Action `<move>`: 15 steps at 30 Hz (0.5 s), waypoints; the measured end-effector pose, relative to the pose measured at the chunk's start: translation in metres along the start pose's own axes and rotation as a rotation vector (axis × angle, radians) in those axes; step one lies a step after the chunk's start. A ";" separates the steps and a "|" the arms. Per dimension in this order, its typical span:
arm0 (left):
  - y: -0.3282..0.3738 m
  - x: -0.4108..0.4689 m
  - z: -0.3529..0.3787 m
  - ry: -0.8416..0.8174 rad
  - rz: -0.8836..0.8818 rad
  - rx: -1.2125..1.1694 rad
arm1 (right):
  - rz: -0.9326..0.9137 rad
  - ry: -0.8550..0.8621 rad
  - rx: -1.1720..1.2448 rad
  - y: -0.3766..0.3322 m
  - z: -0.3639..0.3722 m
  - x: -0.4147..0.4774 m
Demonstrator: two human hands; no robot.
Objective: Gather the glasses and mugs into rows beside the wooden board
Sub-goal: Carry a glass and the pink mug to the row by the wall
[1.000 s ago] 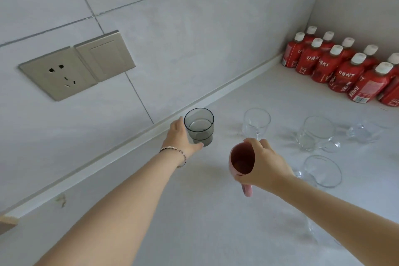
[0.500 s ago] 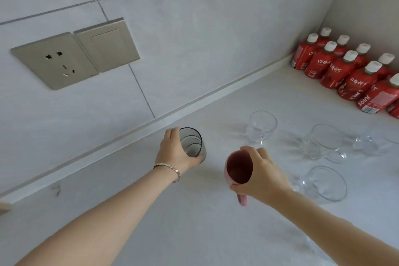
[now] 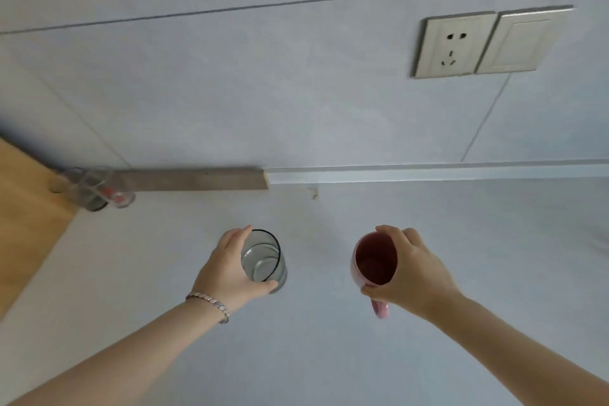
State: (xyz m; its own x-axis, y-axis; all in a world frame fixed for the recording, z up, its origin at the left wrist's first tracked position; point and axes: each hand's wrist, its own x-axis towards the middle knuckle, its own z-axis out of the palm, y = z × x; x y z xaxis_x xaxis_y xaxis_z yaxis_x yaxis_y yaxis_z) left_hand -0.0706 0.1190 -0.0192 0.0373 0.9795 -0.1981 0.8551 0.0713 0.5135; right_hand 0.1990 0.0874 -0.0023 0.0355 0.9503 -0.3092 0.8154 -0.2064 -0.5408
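My left hand grips a grey tinted glass from its left side, above the white counter. My right hand holds a pink mug around its body, handle pointing down toward me. The wooden board lies at the left edge of the view. Clear glasses stand by the board's far right corner, against the wall; how many is hard to tell.
A grey strip runs along the wall base from the clear glasses to mid-frame. A wall socket and a switch sit high on the tiled wall at the right. White counter lies between the hands and the board.
The view has swung left: the red bottles and scattered clear glasses are out of sight, and the wooden board has come into view. Both hands have carried the grey glass and pink mug leftward.
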 end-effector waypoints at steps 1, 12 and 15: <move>-0.022 -0.001 -0.015 0.020 -0.022 0.004 | -0.021 -0.008 0.001 -0.021 0.013 0.004; -0.212 0.061 -0.145 0.048 -0.015 0.119 | 0.030 -0.003 0.051 -0.219 0.149 0.048; -0.234 0.102 -0.166 0.058 0.008 0.196 | 0.063 -0.004 0.044 -0.251 0.174 0.059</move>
State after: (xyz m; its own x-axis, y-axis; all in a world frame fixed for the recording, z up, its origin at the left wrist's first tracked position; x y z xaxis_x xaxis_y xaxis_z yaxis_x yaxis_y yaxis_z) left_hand -0.3529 0.2333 -0.0216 0.0196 0.9894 -0.1437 0.9393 0.0310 0.3417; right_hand -0.1044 0.1547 -0.0205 0.0838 0.9340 -0.3472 0.7853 -0.2764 -0.5540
